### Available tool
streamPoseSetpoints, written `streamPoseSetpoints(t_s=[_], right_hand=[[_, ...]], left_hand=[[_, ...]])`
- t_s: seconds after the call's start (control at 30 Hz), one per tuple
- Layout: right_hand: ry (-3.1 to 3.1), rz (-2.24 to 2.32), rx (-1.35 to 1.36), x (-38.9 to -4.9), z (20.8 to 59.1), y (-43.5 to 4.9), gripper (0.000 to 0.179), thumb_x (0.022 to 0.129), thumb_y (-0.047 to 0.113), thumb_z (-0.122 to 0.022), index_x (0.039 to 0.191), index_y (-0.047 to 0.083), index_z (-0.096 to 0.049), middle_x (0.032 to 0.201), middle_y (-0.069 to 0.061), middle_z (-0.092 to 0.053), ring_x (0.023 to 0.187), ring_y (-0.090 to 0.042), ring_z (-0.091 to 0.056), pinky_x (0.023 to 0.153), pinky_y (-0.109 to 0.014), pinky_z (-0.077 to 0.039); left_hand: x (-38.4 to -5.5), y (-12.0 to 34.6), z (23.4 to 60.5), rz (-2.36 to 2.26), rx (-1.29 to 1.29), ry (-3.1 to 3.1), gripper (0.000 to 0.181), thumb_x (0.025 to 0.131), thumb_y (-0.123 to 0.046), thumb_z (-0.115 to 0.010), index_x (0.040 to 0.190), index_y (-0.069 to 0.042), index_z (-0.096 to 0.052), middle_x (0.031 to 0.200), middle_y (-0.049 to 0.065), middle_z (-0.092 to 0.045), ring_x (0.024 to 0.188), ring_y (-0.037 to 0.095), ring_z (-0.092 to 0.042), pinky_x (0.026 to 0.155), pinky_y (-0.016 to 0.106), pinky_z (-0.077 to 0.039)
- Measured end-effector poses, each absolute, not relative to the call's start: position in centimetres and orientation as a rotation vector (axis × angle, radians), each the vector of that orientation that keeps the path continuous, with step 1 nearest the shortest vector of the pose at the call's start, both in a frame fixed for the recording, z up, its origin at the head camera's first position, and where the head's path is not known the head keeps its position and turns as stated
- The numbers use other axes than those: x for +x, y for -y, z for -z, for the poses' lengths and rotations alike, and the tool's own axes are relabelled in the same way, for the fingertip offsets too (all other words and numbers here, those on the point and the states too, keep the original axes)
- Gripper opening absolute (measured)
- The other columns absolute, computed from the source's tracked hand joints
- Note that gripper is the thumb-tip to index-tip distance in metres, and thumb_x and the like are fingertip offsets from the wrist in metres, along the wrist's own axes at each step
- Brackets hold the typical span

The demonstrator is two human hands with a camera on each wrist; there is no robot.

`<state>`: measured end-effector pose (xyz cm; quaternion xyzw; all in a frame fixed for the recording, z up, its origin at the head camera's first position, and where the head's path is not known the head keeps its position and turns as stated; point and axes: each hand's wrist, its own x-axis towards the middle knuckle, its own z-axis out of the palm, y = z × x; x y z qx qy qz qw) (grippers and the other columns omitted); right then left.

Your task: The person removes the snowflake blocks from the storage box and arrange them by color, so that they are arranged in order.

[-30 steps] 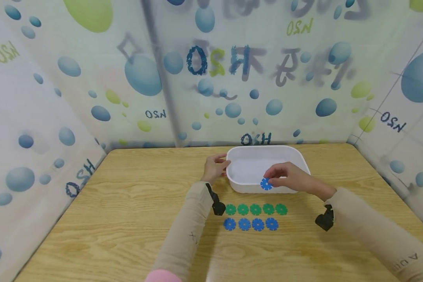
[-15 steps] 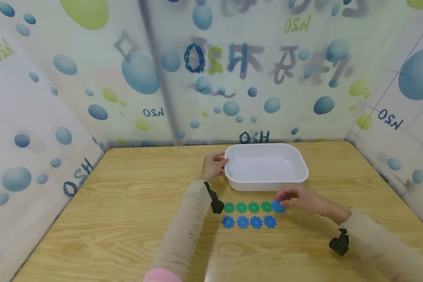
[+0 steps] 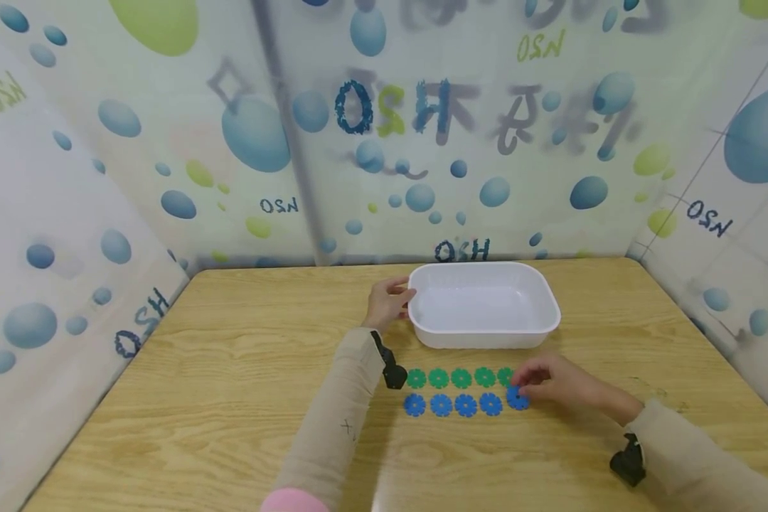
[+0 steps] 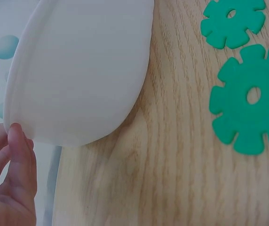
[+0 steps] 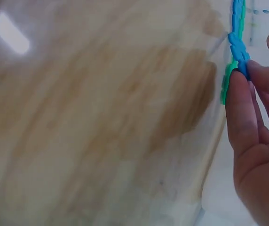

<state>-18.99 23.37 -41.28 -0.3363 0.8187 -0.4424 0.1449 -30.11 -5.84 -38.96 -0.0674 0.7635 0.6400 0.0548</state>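
My right hand [image 3: 560, 384] pinches a blue notched disc, a snowflake building piece [image 3: 517, 398], between thumb and fingers. It hangs low at the right end of a row of blue notched discs [image 3: 466, 405]. Behind that row lies a row of green notched discs [image 3: 461, 378], its rightmost one partly covered by the right fingers. In the right wrist view the held blue disc [image 5: 239, 52] appears edge-on at the fingertips. At the left end of a white plastic tub [image 3: 486, 340], my left hand [image 3: 386, 302] holds the rim, thumb on the near side [image 4: 19, 150].
The tub stands behind both rows on a wooden table [image 3: 243, 398]. A curtain [image 3: 384, 142] printed with bubbles rises along the table's back edge and sides. A black wrist mount [image 3: 393, 371] sits close to the left end of the green row.
The right hand has brought the blue disc from over the tub's front rim toward me, past the green row, to the end of the blue row. The left hand keeps its place.
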Motion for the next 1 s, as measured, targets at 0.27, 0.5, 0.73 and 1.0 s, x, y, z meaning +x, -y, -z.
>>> streamPoseSetpoints(t_s=[0.27, 0.5, 0.73, 1.0], right_hand=[[-2.366, 1.248, -0.913, -18.64, 41.52, -23.46, 0.007, 0.081, 0.006, -0.062, 0.086, 0.0, -0.062, 0.081, 0.0, -0.062, 0.072, -0.003, -0.055, 0.065, -0.021, -0.049], [-2.384, 1.225, -0.855, -18.79, 41.71, -23.32, 0.009, 0.08, 0.01, -0.065, 0.085, 0.002, -0.063, 0.079, 0.002, -0.062, 0.071, -0.004, -0.056, 0.064, -0.022, -0.049], [-2.371, 1.254, -0.838, -18.76, 41.68, -23.05, 0.011, 0.079, 0.009, -0.066, 0.084, 0.0, -0.061, 0.078, -0.001, -0.062, 0.07, -0.005, -0.056, 0.061, -0.022, -0.049], [-2.384, 1.26, -0.84, -18.77, 41.76, -22.96, 0.012, 0.077, 0.007, -0.067, 0.084, -0.001, -0.06, 0.077, 0.0, -0.061, 0.068, -0.004, -0.055, 0.06, -0.021, -0.049]], left_hand=[[-29.91, 5.83, 38.96, -1.93, -0.207, -2.325, 0.036, 0.082, -0.014, -0.064, 0.118, -0.011, -0.058, 0.101, 0.011, -0.056, 0.073, 0.017, -0.059, 0.059, 0.028, -0.053], [-29.96, 5.83, 38.93, -1.934, -0.206, -2.324, 0.036, 0.082, -0.013, -0.064, 0.118, -0.011, -0.058, 0.1, 0.011, -0.055, 0.075, 0.019, -0.06, 0.062, 0.031, -0.054], [-30.01, 5.81, 38.9, -1.942, -0.21, -2.317, 0.036, 0.082, -0.012, -0.064, 0.117, -0.011, -0.058, 0.099, 0.011, -0.055, 0.073, 0.018, -0.06, 0.065, 0.034, -0.054], [-30.03, 5.8, 38.92, -1.95, -0.211, -2.307, 0.036, 0.082, -0.013, -0.063, 0.118, -0.011, -0.058, 0.1, 0.011, -0.055, 0.071, 0.016, -0.059, 0.07, 0.039, -0.052]])
